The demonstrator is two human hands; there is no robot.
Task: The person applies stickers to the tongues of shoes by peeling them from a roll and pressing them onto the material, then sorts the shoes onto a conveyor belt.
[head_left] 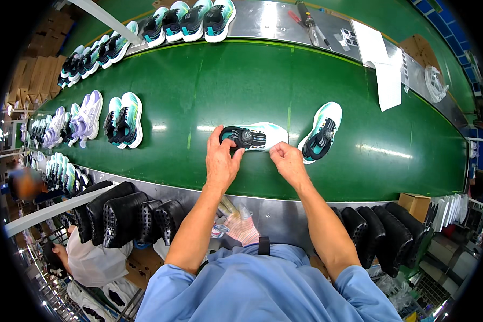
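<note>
A teal, white and black sneaker [268, 131] lies sideways in front of me on the green belt, its toe to the right and its opening to the left. My left hand [221, 162] grips the heel end, thumb and fingers round the black collar. At the near edge of the toe, the thumb and fingertips of my right hand [290, 162] are pinched together; whatever is between them is hidden. A second sneaker [327, 121] of the same colours rests just beyond my right hand, toe pointing away.
Paired sneakers [130, 121] stand left on the belt, with lilac ones [91, 115] farther along. More sneakers [218, 21] line the far metal ledge, beside a screwdriver-like tool [308, 21] and white paper [387, 86]. Black shoe lasts [124, 214] sit along the near edge, both sides.
</note>
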